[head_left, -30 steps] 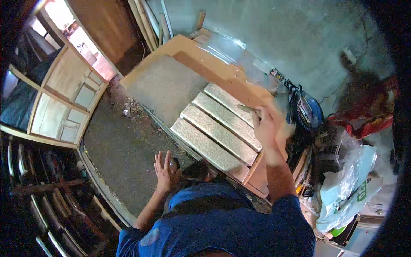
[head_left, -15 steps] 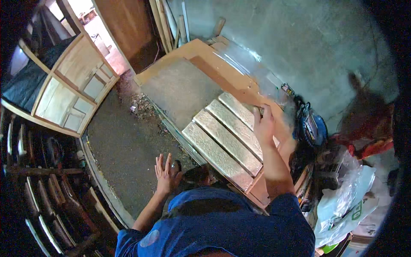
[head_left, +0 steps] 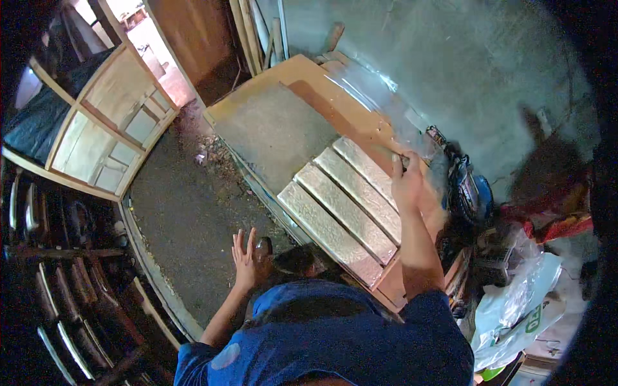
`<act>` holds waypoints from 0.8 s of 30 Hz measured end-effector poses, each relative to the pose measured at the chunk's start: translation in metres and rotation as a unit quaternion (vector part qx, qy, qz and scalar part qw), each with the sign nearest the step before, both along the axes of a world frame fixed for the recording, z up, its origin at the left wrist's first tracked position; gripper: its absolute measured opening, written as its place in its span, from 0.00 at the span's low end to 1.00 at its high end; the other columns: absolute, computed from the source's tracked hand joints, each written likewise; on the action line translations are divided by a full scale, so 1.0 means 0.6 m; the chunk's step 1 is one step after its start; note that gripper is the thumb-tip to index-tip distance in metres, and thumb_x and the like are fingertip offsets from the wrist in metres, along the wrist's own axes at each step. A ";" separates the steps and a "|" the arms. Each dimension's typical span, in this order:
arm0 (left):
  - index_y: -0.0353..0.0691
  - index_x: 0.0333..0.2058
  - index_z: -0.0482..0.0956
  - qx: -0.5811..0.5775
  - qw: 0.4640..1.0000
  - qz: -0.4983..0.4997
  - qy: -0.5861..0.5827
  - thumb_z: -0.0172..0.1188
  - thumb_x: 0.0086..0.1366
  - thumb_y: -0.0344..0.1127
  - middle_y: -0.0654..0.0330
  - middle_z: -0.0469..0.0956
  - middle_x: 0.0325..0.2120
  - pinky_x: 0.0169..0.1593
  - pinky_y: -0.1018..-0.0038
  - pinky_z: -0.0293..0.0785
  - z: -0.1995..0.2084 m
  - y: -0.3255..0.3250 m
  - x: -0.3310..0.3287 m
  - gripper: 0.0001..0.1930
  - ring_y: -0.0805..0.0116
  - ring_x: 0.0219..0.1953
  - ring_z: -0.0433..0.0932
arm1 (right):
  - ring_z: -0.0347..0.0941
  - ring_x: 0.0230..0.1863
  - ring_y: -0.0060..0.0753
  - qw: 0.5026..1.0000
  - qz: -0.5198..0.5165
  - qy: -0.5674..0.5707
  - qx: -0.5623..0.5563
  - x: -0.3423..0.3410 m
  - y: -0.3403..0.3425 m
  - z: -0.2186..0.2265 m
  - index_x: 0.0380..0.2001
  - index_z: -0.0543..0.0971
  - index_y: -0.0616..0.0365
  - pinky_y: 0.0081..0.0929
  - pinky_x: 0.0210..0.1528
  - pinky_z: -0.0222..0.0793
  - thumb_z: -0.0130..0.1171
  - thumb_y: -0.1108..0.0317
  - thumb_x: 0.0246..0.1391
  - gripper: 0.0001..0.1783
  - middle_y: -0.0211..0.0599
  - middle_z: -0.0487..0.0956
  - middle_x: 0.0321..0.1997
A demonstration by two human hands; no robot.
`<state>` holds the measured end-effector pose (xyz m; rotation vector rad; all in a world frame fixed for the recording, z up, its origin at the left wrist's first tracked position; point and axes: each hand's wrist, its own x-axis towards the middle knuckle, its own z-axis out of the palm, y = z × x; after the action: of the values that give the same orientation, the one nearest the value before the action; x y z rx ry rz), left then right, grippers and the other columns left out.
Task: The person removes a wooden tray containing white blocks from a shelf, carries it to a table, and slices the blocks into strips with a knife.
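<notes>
A wooden door lies flat in front of me, with a grey upper panel and three pale slat panels. My right hand reaches over the slats to the door's far rail. It is closed around a small thin tool that touches the wood. My left hand hovers low beside the door's near edge, fingers spread and holding nothing. A dark shoe shows just right of it. My blue shirt fills the lower middle.
A pale framed window unit leans at the left. Debris litters the rough floor by the door. Planks stand against the wall. A blue power tool, red cloth and plastic bags crowd the right.
The view has swung a little, so the door sits lower and more central. My right hand stays at the far rail, now sharp rather than blurred. My left hand keeps its spread pose.
</notes>
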<state>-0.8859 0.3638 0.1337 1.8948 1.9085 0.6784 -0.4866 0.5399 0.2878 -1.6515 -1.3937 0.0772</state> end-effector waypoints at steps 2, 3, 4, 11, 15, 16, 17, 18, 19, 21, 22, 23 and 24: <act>0.52 0.72 0.52 -0.003 1.000 -0.022 -0.014 0.70 0.57 0.48 0.40 0.47 0.71 0.69 0.39 0.47 0.011 0.007 0.007 0.48 0.33 0.73 0.44 | 0.79 0.43 0.54 0.998 -0.020 -0.053 -0.013 0.037 -0.026 -0.016 0.48 0.74 0.59 0.41 0.44 0.74 0.61 0.56 0.63 0.19 0.52 0.80 0.45; 0.52 0.72 0.52 0.001 0.999 -0.031 -0.014 0.70 0.57 0.47 0.41 0.47 0.71 0.69 0.38 0.47 0.011 0.011 0.011 0.48 0.32 0.72 0.44 | 0.79 0.42 0.53 0.996 -0.028 -0.078 -0.020 0.052 -0.038 -0.024 0.48 0.74 0.59 0.41 0.43 0.75 0.61 0.56 0.63 0.19 0.52 0.80 0.44; 0.52 0.72 0.52 0.005 0.999 -0.031 -0.011 0.69 0.58 0.47 0.41 0.47 0.71 0.69 0.38 0.48 0.010 0.012 0.011 0.48 0.32 0.72 0.44 | 0.79 0.43 0.52 0.995 -0.067 -0.065 -0.027 0.030 -0.060 0.009 0.46 0.75 0.58 0.40 0.45 0.74 0.61 0.55 0.63 0.18 0.50 0.80 0.43; 0.51 0.72 0.52 0.018 0.997 -0.077 -0.005 0.68 0.58 0.43 0.38 0.47 0.70 0.69 0.39 0.49 0.018 0.028 0.035 0.47 0.30 0.72 0.43 | 0.77 0.45 0.52 0.995 -0.092 -0.030 0.036 0.097 -0.142 -0.036 0.43 0.77 0.57 0.41 0.48 0.72 0.60 0.56 0.63 0.15 0.48 0.80 0.41; 0.50 0.72 0.51 0.036 0.992 -0.121 0.024 0.69 0.56 0.43 0.36 0.47 0.70 0.70 0.41 0.48 0.040 0.033 0.049 0.48 0.31 0.72 0.43 | 0.77 0.38 0.36 0.990 -0.096 -0.065 -0.081 0.105 -0.190 -0.022 0.45 0.76 0.62 0.30 0.44 0.72 0.60 0.65 0.64 0.13 0.43 0.80 0.39; 0.50 0.72 0.52 0.017 0.994 -0.111 0.014 0.70 0.56 0.43 0.36 0.47 0.70 0.70 0.42 0.48 0.039 0.032 0.051 0.48 0.31 0.72 0.43 | 0.77 0.40 0.35 0.991 -0.132 -0.035 -0.018 0.107 -0.199 -0.033 0.45 0.76 0.61 0.31 0.44 0.72 0.61 0.65 0.63 0.12 0.45 0.79 0.40; 0.50 0.72 0.52 -0.002 0.995 -0.100 0.005 0.70 0.55 0.43 0.36 0.47 0.70 0.70 0.42 0.49 0.037 0.032 0.053 0.49 0.31 0.72 0.44 | 0.76 0.41 0.35 0.990 -0.134 -0.035 -0.019 0.114 -0.209 -0.038 0.45 0.76 0.60 0.30 0.45 0.72 0.61 0.66 0.63 0.12 0.44 0.79 0.41; 0.50 0.72 0.52 -0.002 0.994 -0.106 0.002 0.70 0.55 0.43 0.36 0.47 0.70 0.70 0.42 0.48 0.033 0.032 0.054 0.49 0.31 0.72 0.44 | 0.76 0.41 0.35 0.990 -0.137 -0.034 -0.020 0.125 -0.217 -0.041 0.44 0.76 0.60 0.30 0.46 0.72 0.61 0.66 0.63 0.12 0.44 0.79 0.41; 0.50 0.72 0.52 -0.001 0.994 -0.111 0.000 0.71 0.54 0.43 0.36 0.47 0.70 0.71 0.42 0.48 0.030 0.033 0.055 0.50 0.30 0.72 0.44 | 0.76 0.42 0.35 0.990 -0.139 -0.033 -0.021 0.130 -0.223 -0.041 0.44 0.76 0.60 0.29 0.46 0.72 0.62 0.66 0.62 0.11 0.43 0.79 0.42; 0.50 0.72 0.52 -0.002 0.993 -0.119 0.002 0.71 0.53 0.43 0.36 0.46 0.70 0.71 0.42 0.47 0.026 0.031 0.056 0.50 0.30 0.72 0.43 | 0.77 0.41 0.39 0.995 -0.100 -0.021 -0.013 0.134 -0.239 -0.040 0.45 0.76 0.59 0.31 0.46 0.72 0.61 0.65 0.63 0.12 0.45 0.79 0.41; 0.50 0.72 0.52 -0.003 0.993 -0.120 0.003 0.71 0.53 0.42 0.36 0.46 0.70 0.71 0.42 0.47 0.028 0.029 0.061 0.50 0.30 0.72 0.43 | 0.79 0.41 0.44 0.993 -0.118 0.002 0.008 0.137 -0.246 -0.047 0.46 0.75 0.58 0.34 0.45 0.73 0.61 0.64 0.63 0.13 0.48 0.80 0.40; 0.50 0.72 0.52 -0.004 0.993 -0.122 0.004 0.71 0.53 0.42 0.36 0.46 0.70 0.71 0.42 0.47 0.030 0.027 0.064 0.50 0.30 0.72 0.43 | 0.81 0.41 0.50 0.990 -0.137 0.024 0.028 0.140 -0.253 -0.052 0.47 0.75 0.57 0.37 0.44 0.74 0.60 0.63 0.63 0.13 0.51 0.81 0.38; 0.50 0.72 0.52 -0.003 0.992 -0.128 0.002 0.71 0.53 0.42 0.36 0.45 0.71 0.71 0.42 0.47 0.032 0.027 0.067 0.50 0.30 0.72 0.43 | 0.81 0.39 0.48 0.987 -0.158 0.000 0.026 0.149 -0.261 -0.051 0.47 0.75 0.58 0.35 0.43 0.74 0.61 0.62 0.63 0.14 0.52 0.81 0.37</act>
<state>-0.8458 0.3803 0.1531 2.0881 1.6278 0.5873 -0.3973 0.3832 0.2573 -1.8076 -1.1094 -0.1409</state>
